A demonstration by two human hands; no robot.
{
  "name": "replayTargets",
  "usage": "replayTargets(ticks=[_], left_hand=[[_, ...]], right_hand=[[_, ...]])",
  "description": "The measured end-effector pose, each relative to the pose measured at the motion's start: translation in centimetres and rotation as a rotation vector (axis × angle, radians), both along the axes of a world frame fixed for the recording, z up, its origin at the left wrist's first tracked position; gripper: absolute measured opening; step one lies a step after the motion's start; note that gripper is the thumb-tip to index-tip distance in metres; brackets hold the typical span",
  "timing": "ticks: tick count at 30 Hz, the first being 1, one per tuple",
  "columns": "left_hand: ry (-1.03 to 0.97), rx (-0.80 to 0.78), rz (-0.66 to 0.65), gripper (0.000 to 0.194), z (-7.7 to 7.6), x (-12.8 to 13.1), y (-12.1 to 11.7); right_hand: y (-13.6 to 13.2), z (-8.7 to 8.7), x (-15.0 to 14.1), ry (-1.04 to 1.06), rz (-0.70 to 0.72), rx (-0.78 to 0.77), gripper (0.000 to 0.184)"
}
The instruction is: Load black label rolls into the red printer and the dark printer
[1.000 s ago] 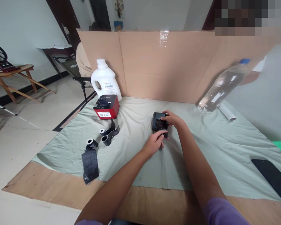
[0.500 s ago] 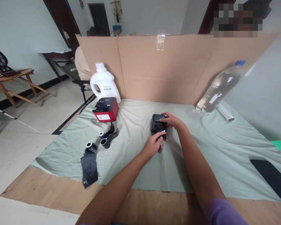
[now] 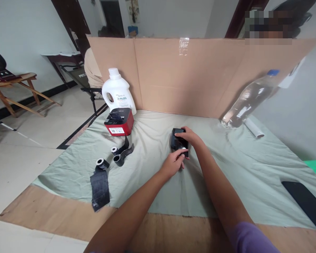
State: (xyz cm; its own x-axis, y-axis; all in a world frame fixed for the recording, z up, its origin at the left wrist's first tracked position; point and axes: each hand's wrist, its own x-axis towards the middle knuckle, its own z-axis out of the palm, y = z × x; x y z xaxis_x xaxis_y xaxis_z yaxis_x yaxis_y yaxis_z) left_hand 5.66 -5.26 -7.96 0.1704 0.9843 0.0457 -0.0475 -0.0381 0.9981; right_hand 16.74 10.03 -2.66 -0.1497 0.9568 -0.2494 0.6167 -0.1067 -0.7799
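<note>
A small black boxy device (image 3: 173, 142), which looks like a portable printer, sits on the cloth in front of me. My right hand (image 3: 191, 136) grips it from the right, thumb lying across the top and fingers round the far side. A shiny black strip (image 3: 182, 143) stretches over its near part. At the near end, my left hand (image 3: 173, 162) pinches the strip, with the index finger on top and the other fingers partly hidden below. To the left lie a black paper roll (image 3: 102, 163) with a flat tail (image 3: 100, 188) and curled black strips (image 3: 122, 157).
A red and black printer (image 3: 120, 123) stands before a white detergent jug (image 3: 117, 92). Behind them rises a cardboard panel (image 3: 171, 77). A clear bottle (image 3: 249, 102) leans at the right, near a white tube (image 3: 255, 128). A dark phone (image 3: 304, 200) lies near right; a person stands beyond the panel.
My right thumb has slid left across the top of the device, and that hand now covers more of it. My left hand stays at the near end. The view shifts slightly.
</note>
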Motion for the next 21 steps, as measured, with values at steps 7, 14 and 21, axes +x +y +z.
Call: replayTargets(ticks=[7, 14, 21], left_hand=[[-0.001, 0.009, 0.009, 0.044, 0.3, 0.0, 0.1], [0.021, 0.114, 0.103, 0.056, 0.4, -0.1, -0.6], [0.107, 0.22, 0.346, 0.083, 0.5, -1.6, 0.8]], right_hand=[[-0.2, 0.0, 1.0, 0.062, 0.056, -0.024, 0.07], [-0.3, 0.2, 4.7, 0.359, 0.168, -0.176, 0.07], [-0.7, 0.1, 6.4, 0.388, 0.346, -0.166, 0.102]])
